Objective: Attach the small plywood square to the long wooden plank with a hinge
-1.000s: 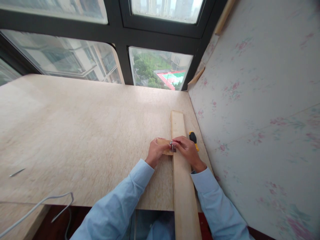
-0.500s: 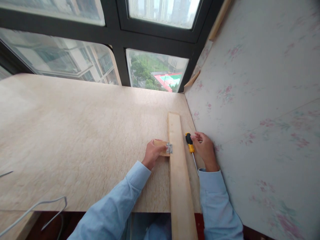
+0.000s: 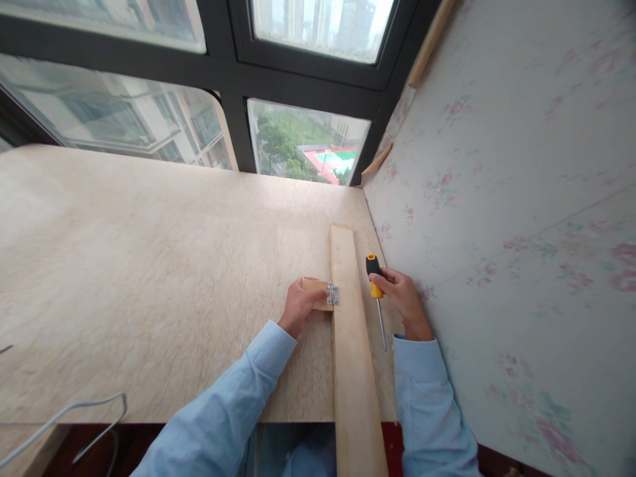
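A long wooden board (image 3: pixel 352 358) lies lengthwise on the stone-patterned ledge and juts past its front edge. Against its left side is a short wood block (image 3: pixel 313 286), gripped by my left hand (image 3: pixel 299 306). A small metal hinge (image 3: pixel 332 295) spans the joint between block and board, with my left thumb at its left leaf. A screw seems to stand in that leaf, though it is too small to be sure. Right of the board, my right hand (image 3: pixel 403 298) holds a yellow and black screwdriver (image 3: pixel 373 275) by its handle, shaft pointing down toward me.
A papered wall (image 3: pixel 497 218) rises close beside my right arm. Dark window frames (image 3: pixel 308 76) stand behind the ledge (image 3: pixel 163 265). A pale cable (image 3: pixel 64 409) curls at the lower left, near the ledge's front edge.
My right hand has closed on the screwdriver, which lay on the ledge before, and lifted it slightly. My left hand stays on the block and hinge. The view has shifted a little.
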The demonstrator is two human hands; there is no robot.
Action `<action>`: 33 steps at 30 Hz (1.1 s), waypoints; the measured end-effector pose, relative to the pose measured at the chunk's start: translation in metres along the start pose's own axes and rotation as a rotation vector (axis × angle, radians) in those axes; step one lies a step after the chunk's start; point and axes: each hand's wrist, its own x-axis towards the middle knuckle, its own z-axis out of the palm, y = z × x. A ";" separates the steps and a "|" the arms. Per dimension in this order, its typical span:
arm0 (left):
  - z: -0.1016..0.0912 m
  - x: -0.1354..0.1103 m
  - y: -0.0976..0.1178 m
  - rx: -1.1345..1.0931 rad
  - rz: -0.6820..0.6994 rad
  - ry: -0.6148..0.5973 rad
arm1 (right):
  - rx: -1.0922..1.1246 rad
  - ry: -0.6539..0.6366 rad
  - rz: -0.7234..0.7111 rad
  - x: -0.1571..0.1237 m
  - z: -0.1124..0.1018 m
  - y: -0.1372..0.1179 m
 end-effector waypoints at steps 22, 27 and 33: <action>0.001 -0.001 0.001 -0.015 0.017 0.007 | 0.524 -0.212 -0.245 -0.020 0.024 -0.042; 0.001 -0.001 -0.001 -0.021 0.018 0.007 | 0.495 -0.100 -0.482 -0.011 0.034 -0.068; 0.001 -0.001 -0.001 0.012 0.011 0.024 | 0.441 -0.050 -0.623 -0.014 0.042 -0.093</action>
